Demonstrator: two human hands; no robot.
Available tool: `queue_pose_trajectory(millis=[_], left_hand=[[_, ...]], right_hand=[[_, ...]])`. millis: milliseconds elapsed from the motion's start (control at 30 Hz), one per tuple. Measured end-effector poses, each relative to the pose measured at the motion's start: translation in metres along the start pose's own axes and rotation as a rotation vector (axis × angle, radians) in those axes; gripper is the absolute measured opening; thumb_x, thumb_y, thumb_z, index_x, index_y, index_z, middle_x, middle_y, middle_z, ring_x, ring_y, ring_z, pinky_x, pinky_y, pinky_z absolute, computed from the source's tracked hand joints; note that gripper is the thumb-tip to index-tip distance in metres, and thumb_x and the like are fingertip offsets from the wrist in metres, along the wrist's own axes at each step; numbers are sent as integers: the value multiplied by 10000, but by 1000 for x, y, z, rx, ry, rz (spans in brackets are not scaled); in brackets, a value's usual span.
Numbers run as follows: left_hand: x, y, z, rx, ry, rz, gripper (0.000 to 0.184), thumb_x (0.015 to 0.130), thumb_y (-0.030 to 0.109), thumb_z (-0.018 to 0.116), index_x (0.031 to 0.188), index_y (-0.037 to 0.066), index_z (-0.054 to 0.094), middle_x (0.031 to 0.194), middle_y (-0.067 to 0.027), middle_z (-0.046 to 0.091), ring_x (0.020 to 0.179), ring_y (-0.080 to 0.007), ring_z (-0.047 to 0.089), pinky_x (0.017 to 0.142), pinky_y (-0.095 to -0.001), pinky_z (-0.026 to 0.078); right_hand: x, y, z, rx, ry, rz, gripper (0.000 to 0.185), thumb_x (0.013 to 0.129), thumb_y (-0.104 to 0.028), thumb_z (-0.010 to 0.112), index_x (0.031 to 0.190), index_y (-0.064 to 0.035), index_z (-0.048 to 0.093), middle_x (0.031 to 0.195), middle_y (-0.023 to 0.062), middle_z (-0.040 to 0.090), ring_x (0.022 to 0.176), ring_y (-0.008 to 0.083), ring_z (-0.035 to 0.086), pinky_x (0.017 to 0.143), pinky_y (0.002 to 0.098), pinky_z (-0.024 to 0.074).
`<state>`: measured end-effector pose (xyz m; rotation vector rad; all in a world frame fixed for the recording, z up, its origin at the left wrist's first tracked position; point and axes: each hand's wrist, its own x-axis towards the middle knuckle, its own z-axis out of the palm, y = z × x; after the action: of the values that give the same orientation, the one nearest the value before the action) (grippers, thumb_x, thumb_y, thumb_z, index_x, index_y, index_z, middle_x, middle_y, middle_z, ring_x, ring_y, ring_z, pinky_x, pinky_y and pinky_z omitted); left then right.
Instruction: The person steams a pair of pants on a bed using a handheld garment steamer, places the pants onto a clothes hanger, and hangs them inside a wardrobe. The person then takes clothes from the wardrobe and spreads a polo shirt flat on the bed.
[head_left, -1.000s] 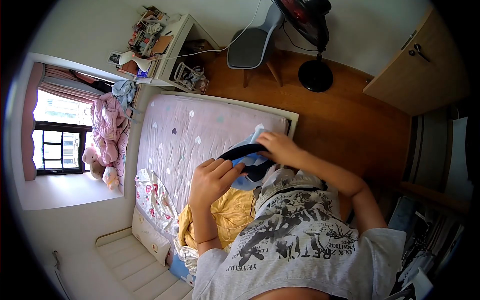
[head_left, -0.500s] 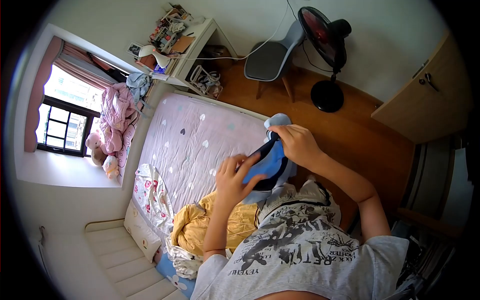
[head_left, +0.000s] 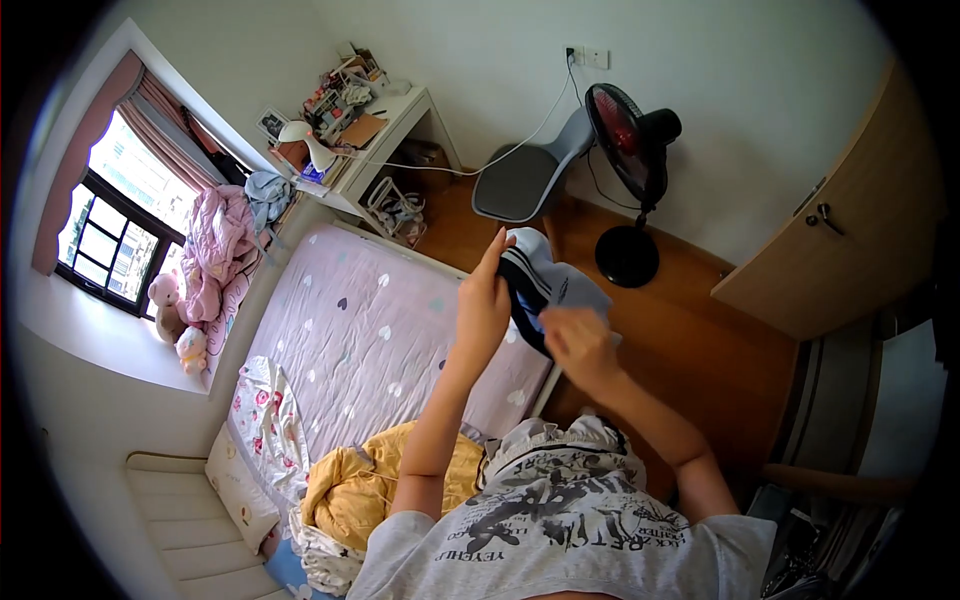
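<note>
A light blue garment (head_left: 570, 286) with a dark navy, white-striped band hangs between my two hands, above the corner of the bed. My left hand (head_left: 484, 292) is closed on the band at its left side, fingers pointing up. Lower and to the right, my right hand (head_left: 580, 345) is closed on the garment's near edge, slightly blurred. Below the hands, a yellow cloth (head_left: 355, 480) lies bunched on the bed (head_left: 350, 300), which has a pink sheet with hearts.
A grey chair (head_left: 515, 185) and a black standing fan (head_left: 628, 255) stand beyond the bed. The white desk (head_left: 395, 125) holds a lamp and clutter. At the right is a wooden door (head_left: 840, 210). Plush toys (head_left: 192, 350) sit by the window.
The garment has been raised and turned, its striped band now facing me. My left hand has moved up to the band; my right hand has moved down. The view has shifted.
</note>
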<state>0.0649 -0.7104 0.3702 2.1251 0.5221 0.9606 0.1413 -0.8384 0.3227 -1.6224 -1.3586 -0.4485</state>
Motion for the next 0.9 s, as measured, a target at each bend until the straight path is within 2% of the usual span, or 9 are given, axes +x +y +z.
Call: queue_pose_trajectory(millis=[33,133,267,400,467,567,700,800,900], left_hand=[[6,1,-2,-121,-25,-43,445,736,-94,317,1160,-1,415,1031,-137,549,947,-189,525,819,-244,379],[23,1,-13,-314,-231,-108,382,762,-77,312,1115,-32,449,1030,-110,549,947,-149,511,832,-239,374],[40,14,-23,-418,-387,-37,292,769,-67,351,1006,-54,521,933,-87,582,848,-119,540,775,-226,411],[48,31,-30,-226,-428,-3,237,730,-43,428,932,-50,553,834,-79,598,754,-96,541,655,-231,438],[46,32,-27,-263,-386,20,196,697,-13,467,867,-38,562,767,-101,596,699,-136,553,597,-262,436],[41,37,-31,-15,-348,155,171,697,28,473,842,-32,541,735,-168,572,670,-299,552,594,-324,441],[11,-4,-2,-200,-267,179,161,712,68,489,845,-8,540,743,-172,571,689,-307,554,610,-345,445],[-10,-40,10,103,-424,198,155,711,119,524,831,20,523,754,-186,551,704,-335,537,605,-400,423],[-28,-67,15,262,-600,2,218,763,171,481,947,61,436,731,-189,556,675,-350,536,580,-426,416]], right_hand=[[-8,-6,-1,142,-96,-32,148,658,-9,576,802,-25,551,721,84,572,665,228,553,654,321,436],[-1,-1,-14,314,-201,-46,191,633,6,581,816,-40,556,795,82,567,727,226,547,657,307,438],[73,8,-55,-19,-218,-354,265,597,-30,575,847,-117,575,1127,80,442,1012,232,423,814,340,374],[122,-3,-65,-130,-365,-661,222,608,-47,573,816,-124,567,1203,80,369,1121,247,327,870,391,312],[138,-9,-66,-150,-617,-769,165,613,-61,550,766,-123,560,1216,78,361,1167,250,285,897,399,285],[150,-16,-62,-187,-681,-905,164,577,-80,580,736,-107,554,1201,84,374,1182,258,266,918,408,256],[150,-11,-60,-148,-888,-939,237,527,-133,651,743,-92,563,1131,74,417,1116,255,319,901,401,266],[146,7,-64,-97,-1064,-907,265,534,-172,680,758,-78,574,1063,59,454,1036,241,373,874,384,283],[138,13,-72,66,-1233,-797,201,590,-157,640,763,-64,597,1027,55,482,1020,212,389,861,363,291]])
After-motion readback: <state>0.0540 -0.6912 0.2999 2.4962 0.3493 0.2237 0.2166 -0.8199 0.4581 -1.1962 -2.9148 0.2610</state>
